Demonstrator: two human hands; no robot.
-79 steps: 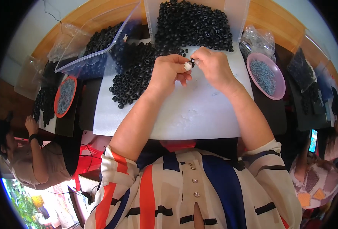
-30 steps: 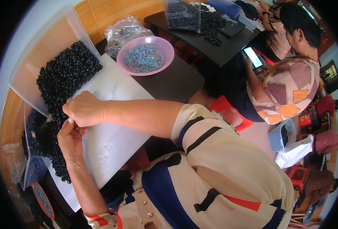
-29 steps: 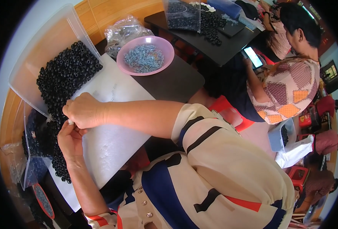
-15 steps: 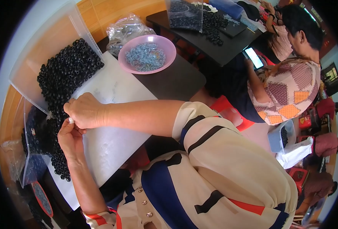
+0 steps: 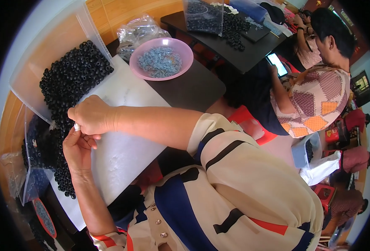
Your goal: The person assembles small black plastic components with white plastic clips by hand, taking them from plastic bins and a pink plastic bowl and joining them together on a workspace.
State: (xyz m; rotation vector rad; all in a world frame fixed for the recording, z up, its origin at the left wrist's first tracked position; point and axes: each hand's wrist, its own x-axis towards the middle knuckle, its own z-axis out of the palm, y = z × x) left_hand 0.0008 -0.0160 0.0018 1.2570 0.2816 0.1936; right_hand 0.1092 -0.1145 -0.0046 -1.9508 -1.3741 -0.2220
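Note:
My right hand (image 5: 94, 115) is closed, knuckles up, over the lower end of a heap of small black rings (image 5: 74, 77). Just below it my left hand (image 5: 78, 152) points upward, its thumb and forefinger pinched up against the right hand and its other fingers curled loosely. Between the two hands shows a small white piece (image 5: 76, 126); whether it is a wrap on a fingertip or a held part I cannot tell. Whatever else the fingers grip is hidden. Both hands are above a white sheet (image 5: 122, 161) on a dark table.
A tipped clear plastic bin (image 5: 38, 54) holds the rings. A pink bowl (image 5: 185, 58) of small bluish pieces stands beyond the sheet, near a clear plastic bag (image 5: 139, 33). A red-rimmed tray (image 5: 45, 217) lies lower left. On the right sits a person (image 5: 314, 96) holding a phone.
My right hand has shifted slightly up and to the left. Some left-hand fingers have loosened and show more beneath it. The hands remain together.

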